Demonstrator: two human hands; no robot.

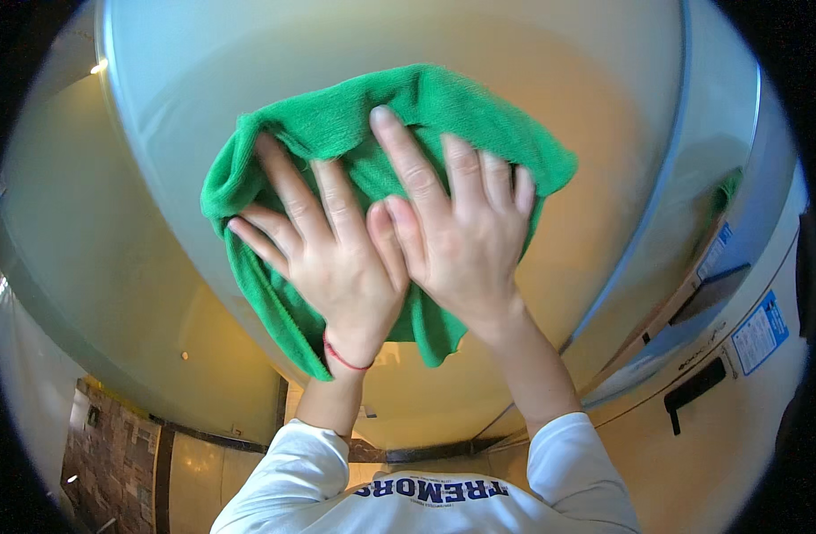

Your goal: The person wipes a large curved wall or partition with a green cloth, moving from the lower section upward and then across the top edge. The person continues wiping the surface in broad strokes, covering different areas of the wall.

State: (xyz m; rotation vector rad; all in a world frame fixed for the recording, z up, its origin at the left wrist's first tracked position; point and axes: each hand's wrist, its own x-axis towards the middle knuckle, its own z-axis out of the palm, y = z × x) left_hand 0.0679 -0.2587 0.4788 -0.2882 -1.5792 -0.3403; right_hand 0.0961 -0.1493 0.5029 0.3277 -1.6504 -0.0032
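A crumpled green cloth [341, 123], apparently microfibre, lies against a smooth frosted glass panel [615, 87] in front of me. My left hand [344, 260] presses it with spread fingers, and some fingertips are tucked by a fold near the cloth's upper left. A thin red string bracelet [346, 357] circles that wrist. Beside it, my right hand [465, 240] holds the cloth to the glass, palm down, index finger stretched upward. The two thumbs meet or overlap at the middle. Both hands are slightly blurred. Below the wrists, a loose corner of cloth hangs down.
At the right is a pale door with a black lever handle [698, 390] and a blue-bordered notice [760, 332] bearing writing. Another glass panel [161, 287] stands to the left. Dark edging [441, 454] runs along the glass bottom, above tiled floor. A brown patterned surface [111, 447] shows lower left.
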